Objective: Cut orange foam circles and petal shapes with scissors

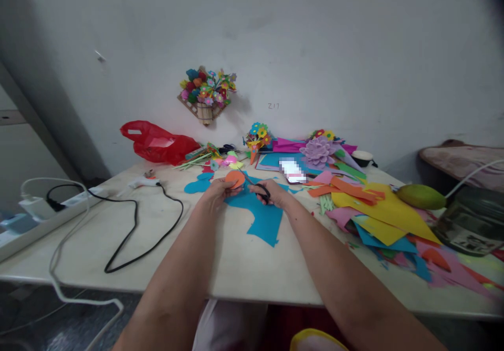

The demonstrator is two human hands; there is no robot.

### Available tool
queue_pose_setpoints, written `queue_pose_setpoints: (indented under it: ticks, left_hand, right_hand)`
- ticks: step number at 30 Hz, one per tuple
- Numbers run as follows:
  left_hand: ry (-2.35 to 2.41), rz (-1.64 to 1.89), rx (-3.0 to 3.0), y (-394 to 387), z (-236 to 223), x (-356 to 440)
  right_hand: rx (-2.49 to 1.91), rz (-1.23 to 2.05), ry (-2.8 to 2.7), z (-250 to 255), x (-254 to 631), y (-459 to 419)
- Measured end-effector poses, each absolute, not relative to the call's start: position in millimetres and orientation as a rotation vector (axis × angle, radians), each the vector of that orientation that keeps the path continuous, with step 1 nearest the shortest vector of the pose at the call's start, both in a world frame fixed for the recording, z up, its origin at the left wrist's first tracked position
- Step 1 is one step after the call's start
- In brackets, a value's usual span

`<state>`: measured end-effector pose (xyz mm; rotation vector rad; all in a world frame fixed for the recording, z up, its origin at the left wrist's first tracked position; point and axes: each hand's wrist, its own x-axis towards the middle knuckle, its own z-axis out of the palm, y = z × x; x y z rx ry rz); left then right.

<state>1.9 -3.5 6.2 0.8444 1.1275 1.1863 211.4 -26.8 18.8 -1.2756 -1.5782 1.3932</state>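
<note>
An orange round cut-out [235,179] is pinched in my left hand [218,190], over a large blue sheet [264,219] with cut edges. My right hand [273,192] grips black-handled scissors [263,191], whose blades point up and left toward the sheet and the orange piece. Whether the blades are closed on the sheet is too small to tell. Several rounded blue cut-outs [198,184] lie just left of my left hand. Beyond my right hand rests a phone [292,171] with a lit, blurred screen.
At right lie yellow sheets [378,212], coloured scraps, a green mango [421,197] and a glass jar [472,222]. A red plastic bag [157,144] and a purple craft flower [319,152] sit at the back. A black cord [136,230] and a white power strip [74,204] occupy the left.
</note>
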Motion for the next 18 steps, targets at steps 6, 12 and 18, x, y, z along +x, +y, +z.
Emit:
queue_pose_setpoints:
  ticks: [6, 12, 18]
  left_hand:
    - [1.125, 1.172, 0.842, -4.1, 8.1, 3.2]
    - [1.132, 1.139, 0.878, -4.4, 7.5, 5.1]
    - [1.097, 1.136, 0.881, -3.1, 6.5, 6.2]
  right_hand:
    - [-1.263, 1.403, -1.581, 16.8, 212.2, -25.3]
    - [-1.268, 1.410, -1.583, 14.6, 212.2, -22.5]
    - [-1.275, 1.419, -1.576, 14.2, 213.0, -22.4]
